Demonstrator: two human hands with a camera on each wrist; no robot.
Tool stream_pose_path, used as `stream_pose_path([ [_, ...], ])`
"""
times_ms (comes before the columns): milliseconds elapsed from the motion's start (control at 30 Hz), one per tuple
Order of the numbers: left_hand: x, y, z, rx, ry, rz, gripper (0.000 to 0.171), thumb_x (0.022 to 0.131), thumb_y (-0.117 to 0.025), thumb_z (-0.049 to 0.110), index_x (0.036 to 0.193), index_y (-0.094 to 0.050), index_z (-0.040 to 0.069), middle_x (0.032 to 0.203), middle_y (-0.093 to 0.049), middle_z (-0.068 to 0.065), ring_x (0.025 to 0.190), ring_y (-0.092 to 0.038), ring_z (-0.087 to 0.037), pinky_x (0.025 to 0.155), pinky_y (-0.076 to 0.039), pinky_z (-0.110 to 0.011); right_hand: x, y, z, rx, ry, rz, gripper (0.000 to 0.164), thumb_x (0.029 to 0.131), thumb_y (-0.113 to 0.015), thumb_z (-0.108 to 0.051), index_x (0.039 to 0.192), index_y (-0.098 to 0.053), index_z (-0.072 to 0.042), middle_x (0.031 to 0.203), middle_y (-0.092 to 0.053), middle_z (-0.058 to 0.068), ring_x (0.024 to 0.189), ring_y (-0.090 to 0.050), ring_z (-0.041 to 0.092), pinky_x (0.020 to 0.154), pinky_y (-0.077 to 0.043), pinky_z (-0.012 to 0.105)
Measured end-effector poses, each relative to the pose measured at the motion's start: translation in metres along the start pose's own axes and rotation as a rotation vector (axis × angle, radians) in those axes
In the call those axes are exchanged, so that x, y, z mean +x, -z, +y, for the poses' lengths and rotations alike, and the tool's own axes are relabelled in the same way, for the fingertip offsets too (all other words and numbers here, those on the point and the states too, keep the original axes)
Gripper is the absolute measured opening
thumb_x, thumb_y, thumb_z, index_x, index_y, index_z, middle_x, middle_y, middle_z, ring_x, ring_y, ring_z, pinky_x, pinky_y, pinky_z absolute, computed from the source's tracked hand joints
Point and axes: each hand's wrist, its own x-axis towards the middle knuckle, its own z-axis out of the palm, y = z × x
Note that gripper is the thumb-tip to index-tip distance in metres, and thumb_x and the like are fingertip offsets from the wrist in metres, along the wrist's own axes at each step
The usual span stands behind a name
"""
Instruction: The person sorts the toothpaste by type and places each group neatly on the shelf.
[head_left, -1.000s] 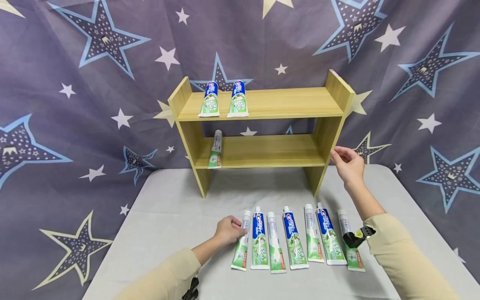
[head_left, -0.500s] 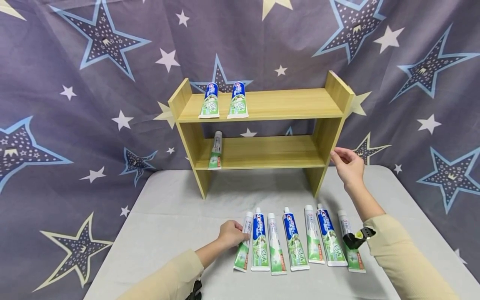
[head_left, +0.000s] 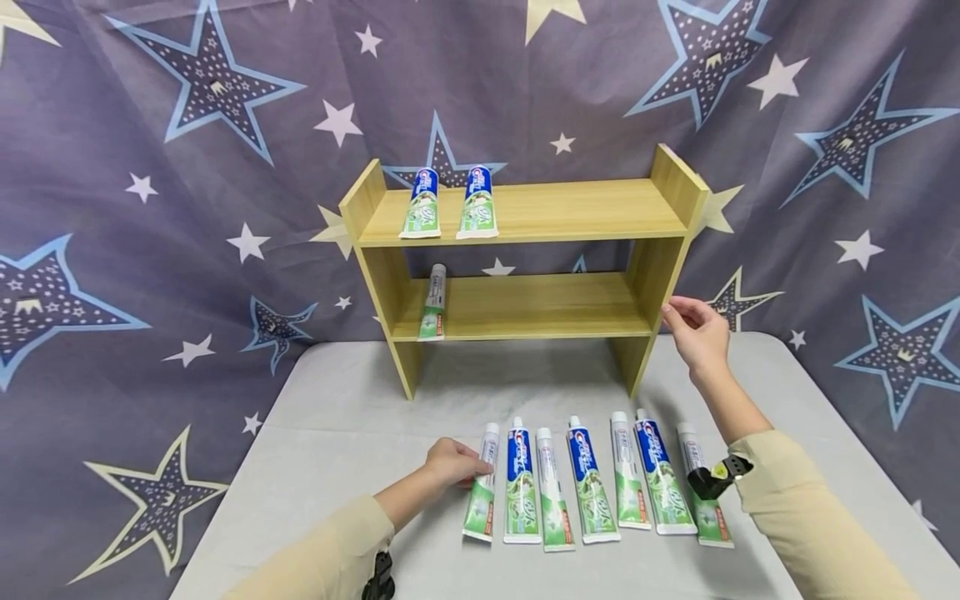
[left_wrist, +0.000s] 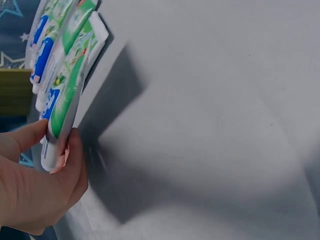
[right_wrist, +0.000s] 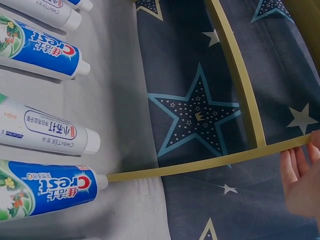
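My left hand (head_left: 453, 462) pinches a white-and-green toothpaste tube (head_left: 480, 508) near its cap, at the left end of a row on the table. In the left wrist view, thumb and fingers grip the cap end of that tube (left_wrist: 64, 107), and its flat end points away from the hand. My right hand (head_left: 699, 333) grips the front edge of the wooden shelf's right side panel (head_left: 660, 325). The right wrist view shows its fingers (right_wrist: 290, 167) at the panel edge. A blue-and-green Crest tube (head_left: 522, 492) lies just right of the pinched tube.
Several more toothpaste tubes, Crest and white-green, continue the row to the right along the grey table (head_left: 337, 483). Two Crest tubes (head_left: 477, 204) lie on the upper shelf (head_left: 577, 208), left side. One white-green tube (head_left: 432, 304) lies on the lower shelf (head_left: 540, 304). A star-patterned curtain (head_left: 225, 250) hangs behind.
The left hand and its tube shifted slightly right, then back left, widening the gap to the neighbouring Crest tube. The right hand keeps its place on the shelf panel.
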Motion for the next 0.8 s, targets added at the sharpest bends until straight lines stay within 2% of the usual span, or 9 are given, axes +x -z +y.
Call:
stream_pose_path([
  [267,-0.001,0.010,0.009,-0.133,0.060,-0.046,0.027,0.072,-0.079,0.005,0.093,-0.067,-0.007,0.075,-0.071,-0.008,0.058,-0.059,-0.006,0.061,-0.060,-0.022,-0.001,0.000,-0.001,0.011,0.002,0.001,0.015,0.087,-0.065,-0.002,0.085,-0.064,-0.017,0.066,-0.062,-0.024,0.063,-0.060,-0.009,0.061,-0.052,0.003],
  [533,0.000,0.019,0.016,-0.246,0.157,-0.100,0.028,0.076,-0.078,0.003,0.100,-0.069,-0.005,0.080,-0.074,-0.010,0.060,-0.064,-0.007,0.057,-0.058,-0.019,0.000,0.000,-0.001,0.012,-0.005,-0.002,0.013,0.087,-0.066,-0.003,0.086,-0.065,-0.016,0.068,-0.063,-0.023,0.064,-0.060,-0.008,0.062,-0.052,0.003],
  [800,0.002,0.026,0.024,-0.291,0.163,-0.120,0.028,0.076,-0.078,0.005,0.102,-0.070,-0.003,0.075,-0.074,-0.007,0.060,-0.065,-0.008,0.056,-0.058,-0.018,0.000,0.001,-0.002,0.012,-0.012,-0.010,0.013,0.087,-0.065,-0.003,0.087,-0.064,-0.016,0.069,-0.063,-0.022,0.066,-0.061,-0.007,0.064,-0.053,0.005],
])
